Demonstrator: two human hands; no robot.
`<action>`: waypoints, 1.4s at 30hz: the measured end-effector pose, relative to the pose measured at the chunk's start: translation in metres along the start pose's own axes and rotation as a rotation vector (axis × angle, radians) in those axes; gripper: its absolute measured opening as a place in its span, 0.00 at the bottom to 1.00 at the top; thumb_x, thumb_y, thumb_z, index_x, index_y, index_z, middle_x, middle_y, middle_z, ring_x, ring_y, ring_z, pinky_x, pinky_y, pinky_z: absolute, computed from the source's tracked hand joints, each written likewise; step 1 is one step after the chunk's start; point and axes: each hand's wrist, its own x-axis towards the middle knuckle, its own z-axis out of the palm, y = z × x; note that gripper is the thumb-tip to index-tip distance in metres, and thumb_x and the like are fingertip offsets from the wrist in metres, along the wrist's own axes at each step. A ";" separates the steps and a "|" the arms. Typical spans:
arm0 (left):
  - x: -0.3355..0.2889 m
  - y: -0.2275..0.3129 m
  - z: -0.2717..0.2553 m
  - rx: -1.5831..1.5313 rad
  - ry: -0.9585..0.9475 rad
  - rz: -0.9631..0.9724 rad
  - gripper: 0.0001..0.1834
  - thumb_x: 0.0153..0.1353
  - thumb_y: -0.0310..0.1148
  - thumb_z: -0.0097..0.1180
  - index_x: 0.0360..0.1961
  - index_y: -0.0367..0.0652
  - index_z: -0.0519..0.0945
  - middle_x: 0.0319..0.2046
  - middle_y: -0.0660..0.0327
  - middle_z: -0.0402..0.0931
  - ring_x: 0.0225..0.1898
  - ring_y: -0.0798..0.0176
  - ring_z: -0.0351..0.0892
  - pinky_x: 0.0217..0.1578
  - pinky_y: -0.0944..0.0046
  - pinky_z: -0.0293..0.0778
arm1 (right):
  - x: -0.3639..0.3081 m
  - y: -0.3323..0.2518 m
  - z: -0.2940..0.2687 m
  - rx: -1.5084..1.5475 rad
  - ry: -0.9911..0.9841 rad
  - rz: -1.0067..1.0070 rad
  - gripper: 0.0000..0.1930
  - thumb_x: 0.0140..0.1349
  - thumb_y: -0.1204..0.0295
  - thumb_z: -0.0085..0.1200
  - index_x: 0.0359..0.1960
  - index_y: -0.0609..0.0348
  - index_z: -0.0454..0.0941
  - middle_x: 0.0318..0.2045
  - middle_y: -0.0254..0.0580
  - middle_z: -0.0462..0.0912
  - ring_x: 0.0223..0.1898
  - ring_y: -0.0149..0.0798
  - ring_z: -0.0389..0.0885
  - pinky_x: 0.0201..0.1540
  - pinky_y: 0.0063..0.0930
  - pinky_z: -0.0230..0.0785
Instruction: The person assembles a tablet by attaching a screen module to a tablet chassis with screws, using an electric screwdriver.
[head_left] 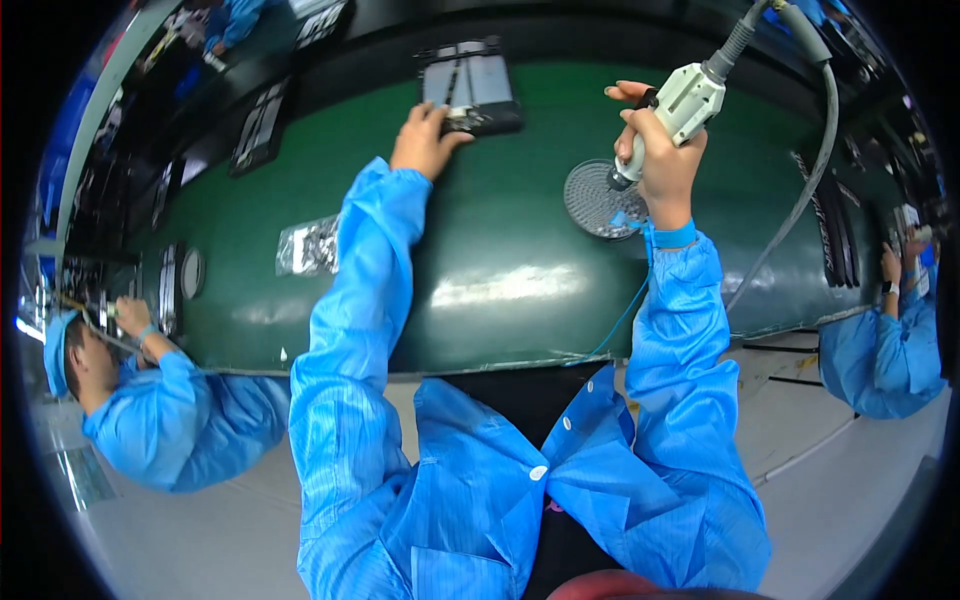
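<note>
My left hand [428,142] grips the near left corner of a flat black device [497,122] with grey panels, fingers on its left side and thumb along the near edge. Small parts at that corner are too fine to make out. My right hand [660,150] is wrapped round a pale electric screwdriver [693,102], its cable running up and away. The screwdriver's tip points down and left, over a round dish [590,205] with a textured, greyish inside. On my right wrist sits a blue strap [674,236] with a thin blue cord.
A clear bag [308,247] of small parts lies left on the green bench [500,330]. Another black device [260,125] is at the far left. A thick grey cable [815,180] hangs at the right, near dark strips [835,235]. Co-workers [180,415] work on both sides.
</note>
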 end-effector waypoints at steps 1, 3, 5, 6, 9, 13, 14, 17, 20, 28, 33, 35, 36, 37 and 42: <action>0.022 -0.015 0.013 0.012 -0.003 0.005 0.34 0.55 0.52 0.71 0.56 0.41 0.80 0.61 0.41 0.71 0.57 0.37 0.76 0.57 0.49 0.75 | 0.001 -0.004 -0.008 -0.011 0.031 -0.018 0.12 0.55 0.81 0.53 0.40 0.71 0.84 0.37 0.46 0.89 0.16 0.26 0.75 0.19 0.22 0.67; 0.053 -0.036 0.033 -0.021 -0.061 -0.013 0.33 0.57 0.51 0.69 0.58 0.42 0.80 0.63 0.43 0.70 0.61 0.39 0.73 0.61 0.50 0.72 | 0.003 -0.010 -0.019 0.029 0.101 -0.044 0.11 0.55 0.81 0.53 0.39 0.69 0.84 0.36 0.44 0.88 0.16 0.26 0.75 0.18 0.22 0.67; 0.069 -0.054 0.057 -0.014 -0.070 0.036 0.31 0.59 0.50 0.68 0.58 0.43 0.80 0.63 0.44 0.70 0.64 0.40 0.70 0.64 0.50 0.69 | 0.000 -0.014 -0.025 0.090 0.123 -0.061 0.10 0.56 0.84 0.51 0.37 0.66 0.84 0.36 0.41 0.88 0.16 0.24 0.74 0.18 0.23 0.68; 0.073 -0.056 0.061 -0.043 -0.101 0.025 0.30 0.60 0.48 0.67 0.59 0.42 0.80 0.63 0.44 0.70 0.66 0.41 0.68 0.65 0.50 0.67 | -0.003 -0.012 -0.025 0.095 0.126 -0.058 0.10 0.56 0.84 0.51 0.37 0.65 0.84 0.34 0.40 0.88 0.17 0.24 0.75 0.18 0.23 0.68; 0.078 -0.083 0.059 0.011 -0.120 0.075 0.27 0.61 0.43 0.67 0.56 0.37 0.81 0.61 0.44 0.72 0.63 0.42 0.71 0.63 0.50 0.69 | -0.009 -0.007 -0.013 0.088 0.102 0.005 0.13 0.54 0.85 0.51 0.40 0.67 0.82 0.36 0.46 0.88 0.16 0.25 0.75 0.18 0.22 0.69; 0.076 -0.113 0.048 -0.112 -0.155 0.139 0.26 0.64 0.42 0.65 0.60 0.40 0.79 0.65 0.45 0.69 0.65 0.43 0.71 0.66 0.53 0.67 | -0.007 -0.033 -0.012 0.112 0.108 0.042 0.11 0.52 0.84 0.50 0.37 0.70 0.82 0.34 0.48 0.88 0.15 0.27 0.75 0.17 0.22 0.67; 0.075 -0.109 0.052 -0.086 -0.187 0.110 0.27 0.65 0.43 0.64 0.62 0.42 0.78 0.66 0.45 0.67 0.67 0.43 0.68 0.67 0.52 0.65 | -0.007 -0.036 -0.017 0.095 0.130 0.020 0.11 0.52 0.84 0.50 0.36 0.70 0.82 0.34 0.47 0.87 0.15 0.27 0.75 0.17 0.23 0.67; 0.066 -0.061 0.030 0.298 -0.096 0.261 0.29 0.67 0.47 0.61 0.65 0.47 0.75 0.70 0.44 0.62 0.70 0.42 0.62 0.68 0.49 0.61 | 0.001 -0.035 -0.026 0.039 0.133 -0.046 0.11 0.52 0.83 0.51 0.36 0.69 0.83 0.32 0.44 0.87 0.15 0.27 0.76 0.17 0.23 0.67; 0.039 0.022 0.008 -0.119 0.114 0.337 0.24 0.65 0.42 0.63 0.60 0.45 0.78 0.63 0.44 0.69 0.63 0.40 0.69 0.63 0.48 0.66 | 0.003 -0.029 -0.033 0.036 0.130 -0.062 0.05 0.57 0.78 0.55 0.30 0.62 0.84 0.19 0.35 0.82 0.15 0.25 0.75 0.17 0.22 0.65; -0.097 0.155 -0.020 -0.372 -0.258 0.609 0.28 0.62 0.39 0.65 0.62 0.45 0.77 0.64 0.51 0.71 0.65 0.44 0.70 0.64 0.49 0.67 | -0.021 0.017 -0.010 -0.172 -0.085 0.114 0.03 0.63 0.78 0.60 0.36 0.65 0.84 0.19 0.34 0.81 0.14 0.24 0.74 0.16 0.21 0.61; -0.103 0.155 -0.013 -0.291 -0.224 0.631 0.26 0.61 0.42 0.66 0.58 0.43 0.78 0.58 0.54 0.74 0.65 0.45 0.71 0.61 0.50 0.72 | -0.029 0.019 -0.010 -0.171 -0.202 0.022 0.05 0.59 0.73 0.61 0.30 0.63 0.85 0.14 0.35 0.78 0.14 0.26 0.75 0.17 0.21 0.65; -0.101 0.151 -0.014 -0.283 -0.209 0.648 0.26 0.60 0.43 0.66 0.55 0.41 0.79 0.56 0.54 0.75 0.64 0.46 0.71 0.60 0.51 0.73 | -0.030 0.017 -0.015 -0.169 -0.204 0.039 0.06 0.59 0.73 0.61 0.30 0.63 0.86 0.14 0.35 0.79 0.14 0.26 0.76 0.17 0.22 0.65; -0.102 0.147 -0.017 -0.319 -0.205 0.614 0.25 0.58 0.42 0.69 0.52 0.39 0.79 0.54 0.53 0.76 0.63 0.45 0.72 0.59 0.51 0.74 | -0.030 0.019 -0.016 -0.180 -0.197 0.013 0.07 0.59 0.72 0.62 0.31 0.63 0.86 0.14 0.35 0.79 0.14 0.27 0.76 0.17 0.21 0.65; -0.103 0.143 -0.018 -0.355 -0.202 0.580 0.25 0.56 0.41 0.71 0.49 0.38 0.79 0.53 0.52 0.76 0.63 0.45 0.73 0.58 0.51 0.76 | -0.029 0.017 -0.017 -0.182 -0.198 0.018 0.07 0.59 0.72 0.62 0.31 0.63 0.86 0.14 0.35 0.79 0.14 0.27 0.76 0.17 0.21 0.65; -0.099 0.147 -0.010 -0.389 -0.178 0.263 0.51 0.43 0.60 0.75 0.63 0.41 0.70 0.57 0.48 0.72 0.57 0.45 0.76 0.59 0.48 0.74 | -0.027 0.012 -0.017 -0.114 -0.116 0.053 0.04 0.63 0.78 0.59 0.31 0.65 0.83 0.15 0.33 0.77 0.12 0.25 0.72 0.15 0.19 0.61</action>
